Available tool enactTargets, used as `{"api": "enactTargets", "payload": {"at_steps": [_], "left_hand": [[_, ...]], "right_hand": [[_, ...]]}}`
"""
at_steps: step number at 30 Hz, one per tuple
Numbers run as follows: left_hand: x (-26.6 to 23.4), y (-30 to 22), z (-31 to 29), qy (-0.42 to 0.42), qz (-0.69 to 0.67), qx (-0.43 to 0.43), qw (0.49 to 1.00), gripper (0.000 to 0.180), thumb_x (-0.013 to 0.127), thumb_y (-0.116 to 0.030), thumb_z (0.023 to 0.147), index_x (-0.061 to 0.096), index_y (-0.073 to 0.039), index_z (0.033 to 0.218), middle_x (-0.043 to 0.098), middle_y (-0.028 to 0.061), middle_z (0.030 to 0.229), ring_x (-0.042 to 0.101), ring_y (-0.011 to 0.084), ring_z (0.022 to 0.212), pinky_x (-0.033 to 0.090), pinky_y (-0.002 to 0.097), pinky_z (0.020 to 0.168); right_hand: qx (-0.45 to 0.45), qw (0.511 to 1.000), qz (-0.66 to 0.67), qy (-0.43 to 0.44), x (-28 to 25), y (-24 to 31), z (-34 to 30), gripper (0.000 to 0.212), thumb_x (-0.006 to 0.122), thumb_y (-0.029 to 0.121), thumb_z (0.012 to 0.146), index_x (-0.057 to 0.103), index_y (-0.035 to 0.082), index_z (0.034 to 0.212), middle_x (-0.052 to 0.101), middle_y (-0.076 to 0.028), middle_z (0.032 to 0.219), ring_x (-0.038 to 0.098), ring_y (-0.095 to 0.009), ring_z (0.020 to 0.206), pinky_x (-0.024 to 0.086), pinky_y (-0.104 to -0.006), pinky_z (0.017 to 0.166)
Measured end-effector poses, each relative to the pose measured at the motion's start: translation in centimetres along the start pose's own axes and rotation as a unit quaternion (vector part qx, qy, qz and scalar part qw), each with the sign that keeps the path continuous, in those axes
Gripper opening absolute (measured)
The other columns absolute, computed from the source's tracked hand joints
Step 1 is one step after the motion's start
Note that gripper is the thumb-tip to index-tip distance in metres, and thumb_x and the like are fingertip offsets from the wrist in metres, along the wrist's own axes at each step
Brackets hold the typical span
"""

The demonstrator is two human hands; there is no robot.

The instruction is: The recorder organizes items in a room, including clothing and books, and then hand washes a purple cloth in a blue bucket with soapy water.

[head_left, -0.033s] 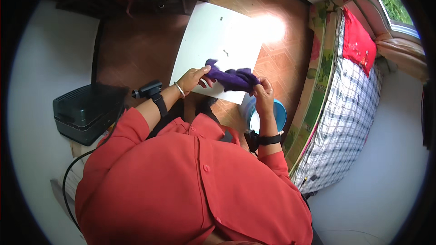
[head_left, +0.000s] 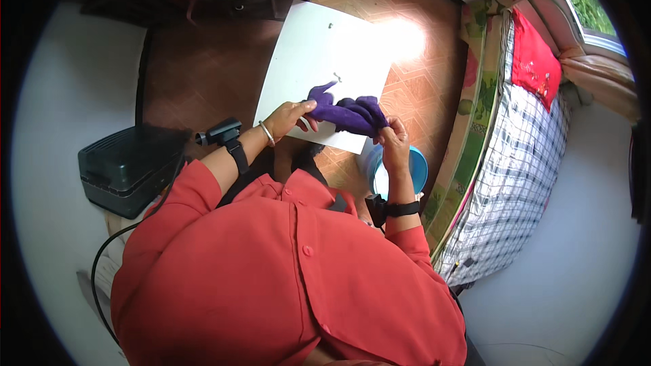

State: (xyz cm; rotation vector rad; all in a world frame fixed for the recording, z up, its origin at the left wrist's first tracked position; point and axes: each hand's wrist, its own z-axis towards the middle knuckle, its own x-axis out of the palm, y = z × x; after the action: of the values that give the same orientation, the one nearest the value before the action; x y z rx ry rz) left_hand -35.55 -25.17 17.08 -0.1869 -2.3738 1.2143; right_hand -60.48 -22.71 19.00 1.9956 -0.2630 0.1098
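A bunched, twisted purple cloth (head_left: 344, 115) stretches between my two hands, above the near end of a white flat board or tabletop (head_left: 305, 47). My left hand (head_left: 291, 116) is closed on its left end, thumb on top, and a loose corner sticks up beyond the fingers. At the other end, my right hand (head_left: 393, 139) pinches the cloth between thumb and fingers. Below that hand and wrist is a blue bucket (head_left: 418, 169), partly hidden by my forearm.
Small dark marks or bits dot the white surface. To the left stands a dark hard case (head_left: 129, 169), near a black cable (head_left: 102, 264). At right is a bed with a checked sheet (head_left: 508, 156) and a red pillow (head_left: 536, 61). Brown patterned floor (head_left: 203, 74) surrounds the board.
The loose corner of the cloth by my left hand now stands up higher, and the folds have shifted slightly. Both hands keep their hold in nearly the same place.
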Motion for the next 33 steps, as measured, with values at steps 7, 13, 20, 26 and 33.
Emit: {"api": "enactTargets", "payload": {"at_steps": [7,13,20,26,33], "left_hand": [[-4.5,5.7,0.9,0.001,0.165,-0.096,0.982,0.057,0.042,-0.046,0.082,0.043,0.002,0.114,0.061,0.006,0.076,0.051,0.0159,0.083,0.043,0.0258,0.064],[-3.8,2.0,1.5,-0.049,0.031,-0.024,0.998,0.044,0.043,-0.041,0.083,0.047,-0.002,0.103,0.061,0.0062,0.079,0.051,0.0107,0.079,0.04,0.0238,0.07],[-0.5,-7.6,0.1,0.011,0.063,0.201,0.977,0.036,0.046,-0.033,0.086,0.053,0.001,0.096,0.056,0.0041,0.08,0.049,0.0089,0.076,0.039,0.0223,0.07],[2.7,-18.8,-2.5,0.013,0.155,0.294,0.943,0.047,0.045,-0.044,0.083,0.055,0.002,0.087,0.058,0.006,0.07,0.053,0.0112,0.063,0.042,0.0229,0.059],[9.7,-28.9,-4.6,0.076,-0.063,0.292,0.951,0.04,0.047,-0.037,0.084,0.054,0.0,0.096,0.059,0.0113,0.088,0.058,0.0172,0.069,0.047,0.0279,0.069]], "right_hand": [[0.118,0.97,-0.202,-0.065,0.3,-5.1,-1.8,0.006,0.049,0.004,0.067,0.052,0.003,0.073,0.048,0.0,0.059,0.043,-0.008,0.049,0.039,-0.022,0.047],[0.094,0.982,-0.097,-0.134,1.9,-3.4,-0.2,0.005,0.05,0.003,0.065,0.053,0.004,0.069,0.051,0.0,0.062,0.046,-0.009,0.056,0.038,-0.0203,0.052],[-0.159,0.944,-0.219,-0.191,2.6,4.7,-0.7,0.01,0.054,-0.001,0.059,0.056,0.004,0.067,0.048,-0.011,0.102,0.043,-0.02,0.102,0.033,-0.0292,0.083],[-0.291,0.956,0.032,-0.015,3.0,15.9,-3.0,0.016,0.047,-0.002,0.07,0.05,0.002,0.084,0.053,-0.015,0.09,0.051,-0.02,0.087,0.039,-0.0286,0.077],[-0.081,0.844,-0.529,0.027,4.5,16.5,-2.5,0.049,0.062,0.011,0.069,0.045,0.0,0.114,0.055,-0.008,0.103,0.052,-0.018,0.093,0.043,-0.0268,0.079]]}}
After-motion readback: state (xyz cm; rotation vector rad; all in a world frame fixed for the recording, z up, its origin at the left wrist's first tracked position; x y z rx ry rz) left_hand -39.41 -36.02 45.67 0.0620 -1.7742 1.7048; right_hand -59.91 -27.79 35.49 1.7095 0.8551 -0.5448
